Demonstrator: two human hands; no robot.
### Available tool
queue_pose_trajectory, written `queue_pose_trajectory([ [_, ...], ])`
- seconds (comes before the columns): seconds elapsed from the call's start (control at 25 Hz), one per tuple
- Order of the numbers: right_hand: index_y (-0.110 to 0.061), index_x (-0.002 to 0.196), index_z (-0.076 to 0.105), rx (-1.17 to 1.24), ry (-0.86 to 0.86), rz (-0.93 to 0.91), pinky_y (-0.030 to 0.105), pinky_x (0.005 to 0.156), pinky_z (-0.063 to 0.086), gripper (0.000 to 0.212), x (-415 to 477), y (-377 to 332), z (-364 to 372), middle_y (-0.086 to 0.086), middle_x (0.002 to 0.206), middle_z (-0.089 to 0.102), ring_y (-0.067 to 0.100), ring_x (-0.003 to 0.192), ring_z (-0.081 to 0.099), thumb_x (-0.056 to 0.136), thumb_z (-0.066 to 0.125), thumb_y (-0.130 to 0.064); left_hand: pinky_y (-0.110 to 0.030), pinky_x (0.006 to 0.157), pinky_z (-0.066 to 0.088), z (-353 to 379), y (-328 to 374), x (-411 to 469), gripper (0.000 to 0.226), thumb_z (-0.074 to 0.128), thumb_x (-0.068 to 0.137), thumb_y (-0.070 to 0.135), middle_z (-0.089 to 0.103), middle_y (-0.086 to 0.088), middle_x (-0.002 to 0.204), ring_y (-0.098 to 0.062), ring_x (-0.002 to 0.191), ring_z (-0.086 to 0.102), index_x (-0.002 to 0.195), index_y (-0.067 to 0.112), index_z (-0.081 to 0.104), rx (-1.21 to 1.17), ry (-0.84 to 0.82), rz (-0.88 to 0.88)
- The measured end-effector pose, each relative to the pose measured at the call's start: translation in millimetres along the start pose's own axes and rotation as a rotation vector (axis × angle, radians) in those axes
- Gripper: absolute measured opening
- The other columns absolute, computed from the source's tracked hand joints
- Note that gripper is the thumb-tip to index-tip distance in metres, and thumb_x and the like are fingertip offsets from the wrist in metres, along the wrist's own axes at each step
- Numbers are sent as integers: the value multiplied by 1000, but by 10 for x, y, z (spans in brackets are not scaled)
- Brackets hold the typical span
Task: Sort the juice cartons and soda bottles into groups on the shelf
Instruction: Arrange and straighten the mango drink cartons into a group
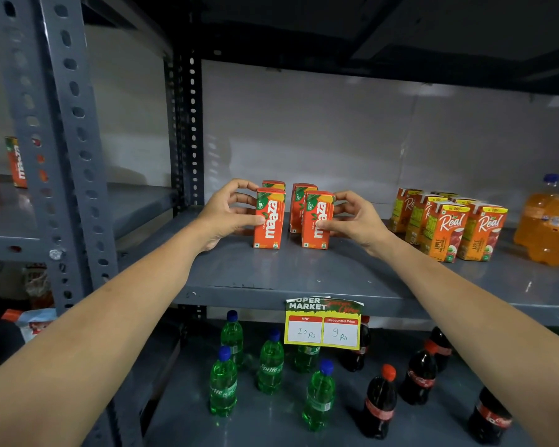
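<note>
Both bare forearms reach in from the bottom corners toward the middle shelf (304, 279). On a neighbouring shelf at far left stands a lone carton reading "maaza" (17, 162). Next, the left hand (226, 211) wraps the front left Maaza carton (269, 218), thumb on its face and fingers curled round its left side; "10/-" shows near the top. Another carton stands just behind it. Beside it, with a gap between, the right hand (352, 217) clasps the front right Maaza carton (317, 220), thumb pressed on the front, fingers behind the right edge. Both cartons stand upright on the shelf. Further right sit orange "Real" apple cartons (446, 230), then orange soda bottles (549, 221). Below hangs a "SUPER MARKET" price tag (324, 324): MRP 10 Rs, discounted price 9 Rs. Under it stand green Sprite bottles (270, 366) and dark Coca-Cola bottles (380, 404).
</note>
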State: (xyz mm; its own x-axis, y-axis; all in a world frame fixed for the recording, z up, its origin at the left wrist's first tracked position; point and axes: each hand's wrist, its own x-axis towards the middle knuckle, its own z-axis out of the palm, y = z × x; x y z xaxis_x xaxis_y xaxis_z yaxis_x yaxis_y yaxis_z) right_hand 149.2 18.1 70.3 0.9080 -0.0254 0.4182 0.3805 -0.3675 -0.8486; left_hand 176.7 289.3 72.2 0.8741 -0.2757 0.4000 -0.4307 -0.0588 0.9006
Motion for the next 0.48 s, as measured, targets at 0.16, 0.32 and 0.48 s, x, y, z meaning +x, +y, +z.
queue_pose_trajectory([
  [0.16,-22,109,50,5,-7,-6,33,68,60,46,-9,-8,22,-4,103,62,17,100,63,73,78,-20,-40,67,60,23,6,11,46,74,77,7,59,-8,116,-20,104,63,112,26,51,-2,-6,4],
  [0.32,-24,108,50,17,-13,-16,31,66,60,46,-2,5,26,-5,103,63,15,99,64,72,78,-22,-41,68,60,46,7,25,48,74,77,6,58,-9,116,-21,105,63,115,23,51,1,-4,9],
  [0.48,-29,101,53,133,-61,13,28,64,60,40,14,27,2,0,104,66,16,99,66,72,78,-17,-38,65,60,72,2,56,48,74,77,7,58,-6,114,-19,104,62,115,24,50,16,7,9],
])
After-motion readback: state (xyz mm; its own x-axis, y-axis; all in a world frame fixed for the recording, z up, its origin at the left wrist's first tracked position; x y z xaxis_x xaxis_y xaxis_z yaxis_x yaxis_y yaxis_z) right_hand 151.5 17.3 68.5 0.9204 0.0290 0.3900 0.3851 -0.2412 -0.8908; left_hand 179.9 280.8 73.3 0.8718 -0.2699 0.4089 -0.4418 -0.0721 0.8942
